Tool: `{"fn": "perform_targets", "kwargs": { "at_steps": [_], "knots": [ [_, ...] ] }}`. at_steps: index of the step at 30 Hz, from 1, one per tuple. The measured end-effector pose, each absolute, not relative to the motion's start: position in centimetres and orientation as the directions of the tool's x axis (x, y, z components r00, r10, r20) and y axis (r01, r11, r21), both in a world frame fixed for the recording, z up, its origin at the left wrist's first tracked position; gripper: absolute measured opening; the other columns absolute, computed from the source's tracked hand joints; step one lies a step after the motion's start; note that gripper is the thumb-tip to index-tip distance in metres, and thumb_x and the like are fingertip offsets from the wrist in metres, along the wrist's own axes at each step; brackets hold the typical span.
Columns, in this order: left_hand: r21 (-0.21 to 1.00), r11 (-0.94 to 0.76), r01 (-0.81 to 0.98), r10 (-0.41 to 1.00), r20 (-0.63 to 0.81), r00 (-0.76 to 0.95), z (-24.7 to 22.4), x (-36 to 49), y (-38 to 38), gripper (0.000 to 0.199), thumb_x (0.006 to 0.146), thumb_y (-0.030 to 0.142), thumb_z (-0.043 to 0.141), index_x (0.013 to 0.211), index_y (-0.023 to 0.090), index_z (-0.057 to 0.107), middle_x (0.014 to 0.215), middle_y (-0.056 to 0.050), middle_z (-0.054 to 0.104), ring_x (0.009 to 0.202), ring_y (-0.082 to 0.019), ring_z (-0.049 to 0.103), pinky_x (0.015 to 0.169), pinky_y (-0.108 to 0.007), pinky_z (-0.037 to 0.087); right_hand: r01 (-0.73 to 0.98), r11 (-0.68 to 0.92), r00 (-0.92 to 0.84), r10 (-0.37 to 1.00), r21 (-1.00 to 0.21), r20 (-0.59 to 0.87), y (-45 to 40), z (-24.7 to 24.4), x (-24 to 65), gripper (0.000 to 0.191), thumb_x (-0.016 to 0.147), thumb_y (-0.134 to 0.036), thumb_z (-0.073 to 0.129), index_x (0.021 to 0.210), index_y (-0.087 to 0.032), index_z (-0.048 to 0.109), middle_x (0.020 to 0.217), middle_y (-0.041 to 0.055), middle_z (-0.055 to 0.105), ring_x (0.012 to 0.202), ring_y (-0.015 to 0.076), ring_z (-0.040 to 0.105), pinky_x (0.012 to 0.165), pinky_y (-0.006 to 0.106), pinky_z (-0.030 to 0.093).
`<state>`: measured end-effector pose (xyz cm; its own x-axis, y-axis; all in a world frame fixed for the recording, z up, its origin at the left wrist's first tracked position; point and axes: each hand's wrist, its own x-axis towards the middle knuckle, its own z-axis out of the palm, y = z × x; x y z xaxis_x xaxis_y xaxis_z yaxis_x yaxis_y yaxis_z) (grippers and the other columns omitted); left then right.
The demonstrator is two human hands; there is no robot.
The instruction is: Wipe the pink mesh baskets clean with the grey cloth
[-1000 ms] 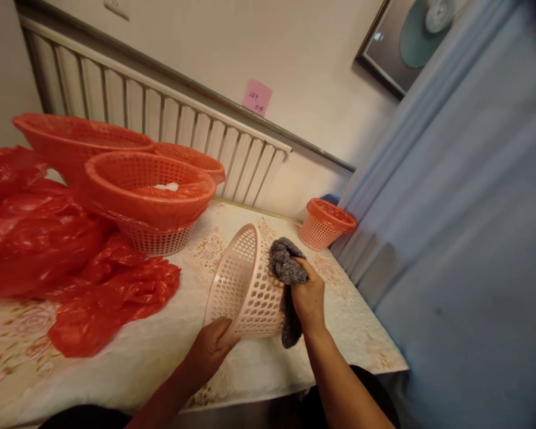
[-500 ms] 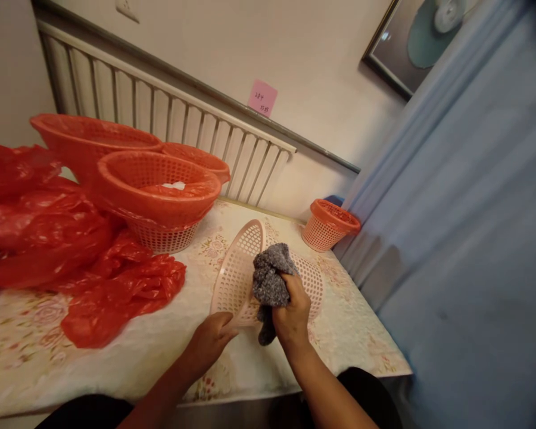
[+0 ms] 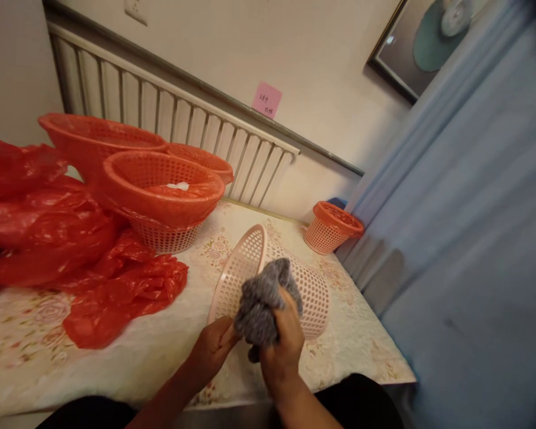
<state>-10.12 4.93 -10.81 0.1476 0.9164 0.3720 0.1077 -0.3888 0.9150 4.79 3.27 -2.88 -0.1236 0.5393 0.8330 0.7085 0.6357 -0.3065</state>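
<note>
A pale pink plastic wastebasket with a perforated wall lies on its side, its mouth facing left. My left hand grips the near part of its rim, fingers closed. In my right hand is a bunched grey cloth, pressed against the basket near the rim and close to my left fingertips. The cloth hides part of the basket's near side.
Crumpled red plastic bags cover the left of the flowered tablecloth. Bag-lined baskets stand behind them by the radiator. A smaller lined basket stands back right, beside a blue curtain.
My right hand has moved the grey cloth down and left along the basket, nearer to my left hand. My left hand stays at the rim.
</note>
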Motion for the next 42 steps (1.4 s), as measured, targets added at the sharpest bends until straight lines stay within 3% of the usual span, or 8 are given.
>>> {"fn": "perform_targets", "kwargs": {
  "at_steps": [6,9,14,21,26,34,38,42],
  "knots": [
    [0.948,-0.267,-0.175,0.951,0.288,0.112,-11.1,-10.1,5.2,0.044,0.08,0.054,0.053,0.084,0.016,0.074,0.077,-0.007,0.074,0.076,-0.026,0.065,0.073,-0.037,0.056,0.703,0.703,-0.294,0.426,-0.108,0.856,1.0,-7.4,5.2,0.033,0.079,-0.008,0.042,0.109,-0.015,0.056,0.142,0.0158,0.042,0.132,0.0317,0.041,0.102,0.058,0.039],
    [0.939,-0.33,-0.092,0.924,0.342,0.174,-11.6,-10.2,5.7,0.042,0.08,0.053,0.054,0.087,0.017,0.073,0.085,-0.007,0.074,0.079,-0.025,0.065,0.076,-0.035,0.055,0.697,0.713,-0.322,0.414,-0.083,0.851,2.3,-6.1,5.8,0.029,0.081,-0.006,0.043,0.104,-0.017,0.057,0.137,0.0146,0.049,0.13,0.0293,0.044,0.105,0.059,0.036],
    [0.916,-0.383,0.117,0.913,0.356,0.2,-11.1,-10.4,5.9,0.038,0.085,0.049,0.051,0.076,0.017,0.068,0.074,-0.004,0.069,0.071,-0.021,0.062,0.073,-0.031,0.053,0.704,0.706,-0.331,0.414,-0.07,0.848,5.2,-3.6,8.5,0.04,0.084,-0.008,0.049,0.122,-0.017,0.054,0.128,0.0126,0.058,0.126,0.0242,0.049,0.106,0.052,0.04],
    [0.926,-0.336,0.17,0.936,0.308,0.17,-10.9,-10.2,5.5,0.031,0.083,0.046,0.055,0.07,0.019,0.063,0.07,-0.003,0.065,0.072,-0.021,0.062,0.074,-0.033,0.053,0.808,0.232,0.297,0.634,-0.542,0.714,6.5,-3.7,16.6,0.032,0.082,-0.023,0.045,0.105,-0.015,0.066,0.102,0.01,0.069,0.094,0.0241,0.063,0.085,0.037,0.049],
    [0.922,-0.342,0.181,0.933,0.31,0.183,-10.9,-10.0,5.4,0.031,0.083,0.045,0.054,0.07,0.019,0.063,0.07,-0.003,0.064,0.072,-0.02,0.061,0.077,-0.034,0.053,0.718,0.011,0.544,0.615,-0.696,0.57,6.1,-3.3,18.6,0.034,0.079,-0.03,0.046,0.102,-0.016,0.067,0.097,0.0115,0.071,0.091,0.0271,0.063,0.079,0.035,0.047],
    [0.928,-0.322,0.187,0.942,0.293,0.165,-10.9,-9.6,5.1,0.036,0.083,0.052,0.056,0.076,0.018,0.067,0.077,-0.005,0.069,0.076,-0.022,0.063,0.082,-0.035,0.053,0.688,0.438,0.164,0.683,-0.578,0.712,5.9,-0.6,9.0,0.034,0.081,-0.017,0.047,0.11,-0.019,0.065,0.112,0.0084,0.066,0.108,0.0235,0.059,0.095,0.04,0.045],
    [0.952,-0.251,0.176,0.956,0.214,0.202,-11.2,-9.6,4.6,0.042,0.085,0.055,0.053,0.093,0.017,0.069,0.095,-0.008,0.073,0.093,-0.026,0.065,0.088,-0.036,0.051,0.661,0.642,-0.097,0.586,-0.389,0.804,4.5,-1.1,6.1,0.048,0.082,-0.014,0.049,0.129,-0.021,0.054,0.131,0.0108,0.056,0.126,0.0261,0.048,0.104,0.05,0.04],
    [0.958,-0.231,0.171,0.948,0.182,0.262,-11.9,-9.9,4.1,0.049,0.083,0.06,0.053,0.097,0.016,0.07,0.102,-0.01,0.073,0.099,-0.028,0.065,0.091,-0.036,0.05,0.671,0.697,-0.17,0.477,-0.253,0.863,3.5,-2.5,7.3,0.054,0.082,-0.008,0.046,0.135,-0.021,0.047,0.133,0.0117,0.055,0.128,0.0251,0.047,0.104,0.054,0.041]
  ]
}}
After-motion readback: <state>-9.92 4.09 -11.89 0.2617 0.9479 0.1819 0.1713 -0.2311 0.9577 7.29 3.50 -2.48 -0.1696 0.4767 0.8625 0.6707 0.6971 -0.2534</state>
